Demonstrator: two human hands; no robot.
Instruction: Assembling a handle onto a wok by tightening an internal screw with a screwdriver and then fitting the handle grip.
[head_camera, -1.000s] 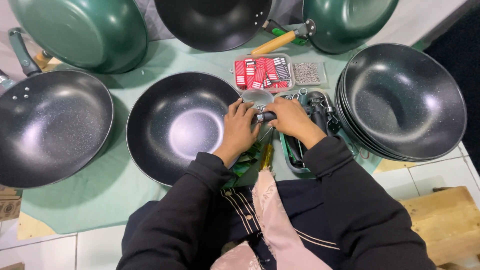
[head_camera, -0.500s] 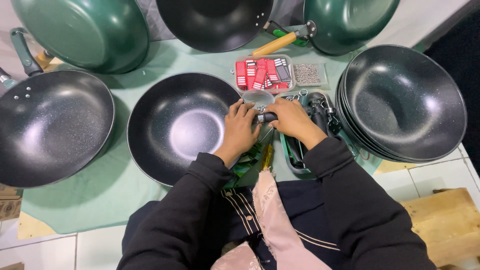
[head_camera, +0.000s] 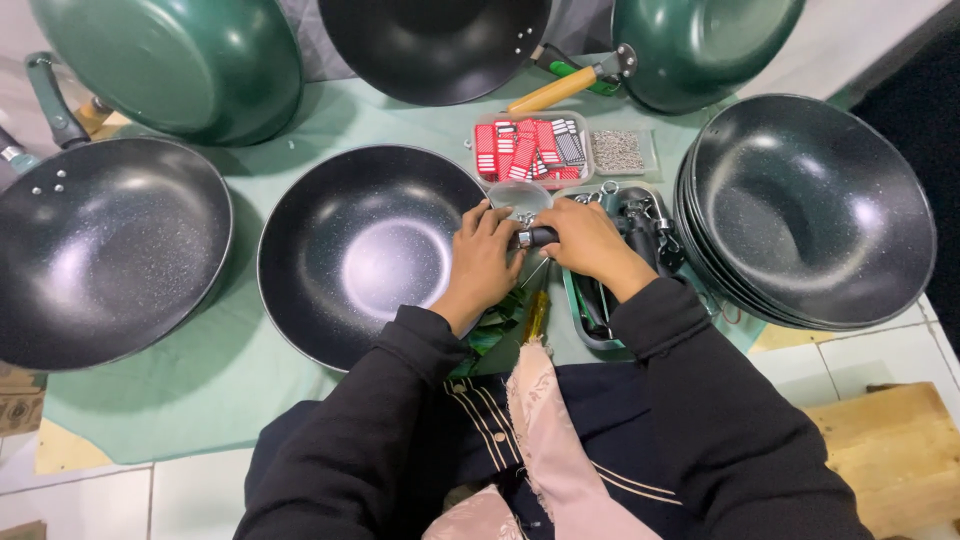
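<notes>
A black wok (head_camera: 365, 250) with a speckled inside lies in front of me on a pale green cloth (head_camera: 180, 400). My left hand (head_camera: 485, 255) rests on its right rim. My right hand (head_camera: 585, 240) closes around a short black handle (head_camera: 537, 237) held against that rim, between the two hands. A small round clear dish (head_camera: 520, 198) sits just beyond my fingers. A yellow-handled screwdriver (head_camera: 537, 312) lies below my hands, near my lap.
A stack of black woks (head_camera: 810, 210) stands at the right. A handled wok (head_camera: 100, 250) lies at left, green woks (head_camera: 170, 60) at the back. A tray of red tags (head_camera: 530, 150), small screws (head_camera: 617, 150), a hammer (head_camera: 570, 85) and a tray of black handles (head_camera: 630, 260) surround my hands.
</notes>
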